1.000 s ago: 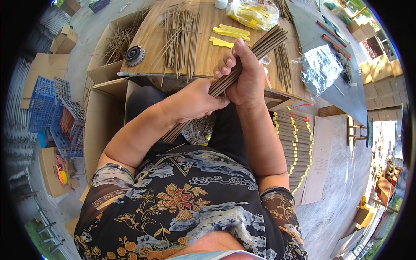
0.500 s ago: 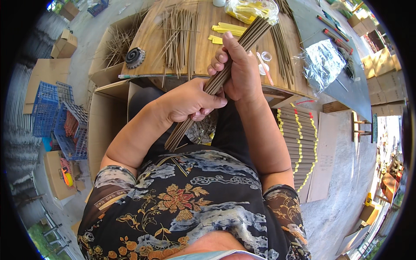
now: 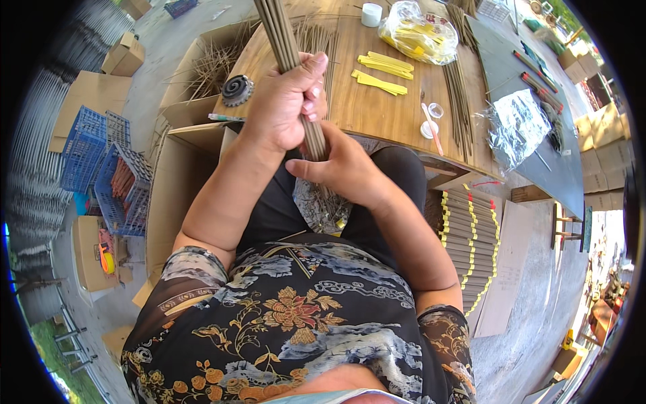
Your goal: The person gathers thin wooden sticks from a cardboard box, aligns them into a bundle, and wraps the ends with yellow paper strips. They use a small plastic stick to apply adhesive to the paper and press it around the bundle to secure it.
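Note:
A bundle of thin brown incense sticks [image 3: 277, 30] stands tilted in front of me, its top leaning left. My left hand [image 3: 286, 104] is closed around its middle, thumb pointing up along the sticks. Just below, my right hand [image 3: 340, 165] grips the lower part, thumb in front. The bundle's bottom end hangs over my lap and is partly hidden by that hand. Behind the left hand, loose sticks [image 3: 321, 40] lie on the wooden table [image 3: 367, 121]. Yellow paper strips [image 3: 380, 83] rest in small stacks to the right of my hands.
A clear bag of yellow strips [image 3: 418, 32], a small round dish [image 3: 429, 129] and crumpled clear plastic [image 3: 515, 128] lie on the right. Banded stick bundles [image 3: 468, 236] stand in a row below. Cardboard boxes [image 3: 185, 182] and blue crates [image 3: 84, 148] are on the left.
The bundle has moved left and swung from leaning right to leaning left. My left hand has shifted to the upper grip and my right hand to the lower one.

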### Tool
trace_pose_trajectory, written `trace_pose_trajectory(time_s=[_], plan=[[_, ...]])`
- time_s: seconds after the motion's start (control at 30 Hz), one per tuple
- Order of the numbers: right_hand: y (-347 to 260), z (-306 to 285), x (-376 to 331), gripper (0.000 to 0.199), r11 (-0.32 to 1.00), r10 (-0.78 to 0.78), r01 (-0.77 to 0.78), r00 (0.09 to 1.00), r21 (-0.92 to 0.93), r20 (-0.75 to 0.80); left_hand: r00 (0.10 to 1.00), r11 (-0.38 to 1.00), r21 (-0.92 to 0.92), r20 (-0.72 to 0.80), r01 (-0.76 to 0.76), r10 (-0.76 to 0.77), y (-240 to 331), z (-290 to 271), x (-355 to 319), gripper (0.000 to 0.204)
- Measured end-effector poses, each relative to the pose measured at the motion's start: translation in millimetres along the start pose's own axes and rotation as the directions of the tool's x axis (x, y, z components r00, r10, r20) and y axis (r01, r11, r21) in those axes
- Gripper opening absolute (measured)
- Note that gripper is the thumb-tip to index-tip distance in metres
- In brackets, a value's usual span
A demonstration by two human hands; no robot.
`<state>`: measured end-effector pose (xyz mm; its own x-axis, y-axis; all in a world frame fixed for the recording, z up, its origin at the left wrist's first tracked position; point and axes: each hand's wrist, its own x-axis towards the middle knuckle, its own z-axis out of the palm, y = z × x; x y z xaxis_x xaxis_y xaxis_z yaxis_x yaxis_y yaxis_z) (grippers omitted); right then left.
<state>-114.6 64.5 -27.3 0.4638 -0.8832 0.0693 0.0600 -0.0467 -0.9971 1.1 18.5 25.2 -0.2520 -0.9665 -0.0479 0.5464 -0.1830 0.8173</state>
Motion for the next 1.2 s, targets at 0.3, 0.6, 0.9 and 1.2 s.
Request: trace_pose_trajectory(time_s=[0.3, 0.6, 0.9, 1.2], plan=[[-8, 9, -6, 0.023, 0.948, 0.269, -0.293, 0.947, 0.128, 0.176, 0.992, 0.987, -0.112, -0.047, -0.118, 0.114, 23, -26, 9, 0.02], [3, 8, -12, 0.037, 0.743, 0.333, -0.531, 0.822, 0.408, 0.463, 0.944, 0.934, -0.352, 0.324, 0.07, 0.052, 25, -53, 17, 0.024], [5, 8, -12, 0.025, 0.8, 0.369, -0.504, 0.842, 0.327, 0.394, 0.962, 0.936, -0.347, 0.269, 0.051, 0.047, 19, -58, 15, 0.027], [7, 14, -8, 0.026, 0.925, 0.367, -0.378, 0.914, 0.035, 0.17, 0.99, 0.976, -0.215, 0.143, 0.043, -0.012, 5, -66, 5, 0.026]])
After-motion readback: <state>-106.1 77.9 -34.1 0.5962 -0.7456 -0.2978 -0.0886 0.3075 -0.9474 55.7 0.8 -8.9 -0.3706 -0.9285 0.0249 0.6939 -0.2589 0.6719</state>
